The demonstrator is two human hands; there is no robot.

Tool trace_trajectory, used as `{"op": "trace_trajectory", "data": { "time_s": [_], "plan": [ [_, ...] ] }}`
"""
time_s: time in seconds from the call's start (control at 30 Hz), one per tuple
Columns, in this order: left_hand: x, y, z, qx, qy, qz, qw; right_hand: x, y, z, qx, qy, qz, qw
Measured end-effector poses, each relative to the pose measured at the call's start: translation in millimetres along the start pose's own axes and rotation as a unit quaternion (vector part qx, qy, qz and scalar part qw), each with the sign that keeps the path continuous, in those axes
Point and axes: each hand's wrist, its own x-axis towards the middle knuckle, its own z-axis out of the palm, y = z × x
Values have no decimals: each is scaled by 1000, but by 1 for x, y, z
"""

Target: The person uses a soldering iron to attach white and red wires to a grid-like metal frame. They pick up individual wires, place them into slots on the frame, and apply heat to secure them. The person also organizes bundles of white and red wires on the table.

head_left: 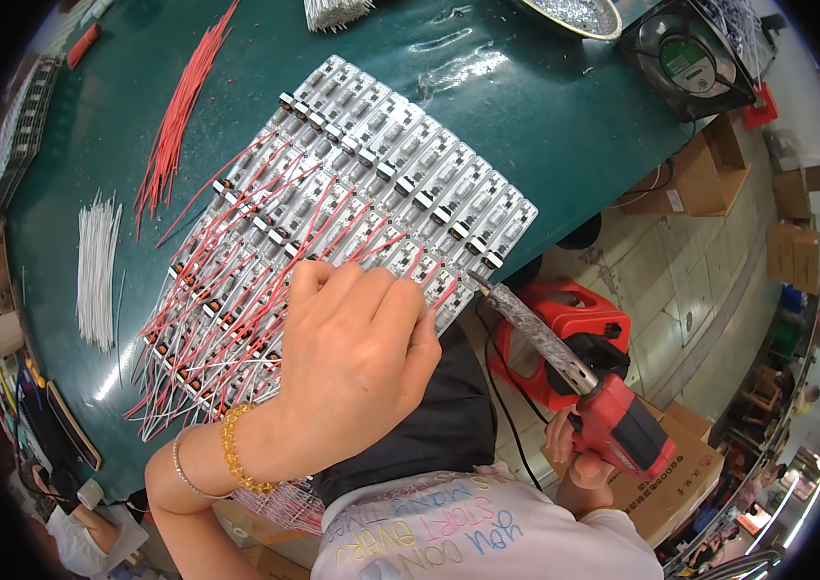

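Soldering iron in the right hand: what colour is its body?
The soldering iron body is red with a black panel; best seen in head view.

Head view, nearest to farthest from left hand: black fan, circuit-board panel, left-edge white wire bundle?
1. Circuit-board panel: directly ahead of the left hand.
2. White wire bundle: to its left.
3. Black fan: upper right, farthest.

The left hand (357, 338) hides its own fingertips and part of the circuit boards (410, 164). Beyond the boards, a bowl (589, 35) and a white wire bundle (336, 13) are cut off by the view's upper edge.
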Motion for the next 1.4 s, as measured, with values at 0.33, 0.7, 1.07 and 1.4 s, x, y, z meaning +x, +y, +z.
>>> {"op": "trace_trajectory", "data": {
  "time_s": [0.33,0.7,1.07,1.4],
  "plan": [
    [7,3,-11,-90,-54,-14,994,8,-14,7,-11,-4,-2,1000],
    [3,10,7,3,-32,0,999,22,-27,16,-25,-48,17,998],
    [4,10,5,5,-37,0,999,-15,-7,-18,-258,-41,64,963],
    [7,10,6,3,-35,6,999,22,-28,26,-45,15,2,999]
  ]
}}
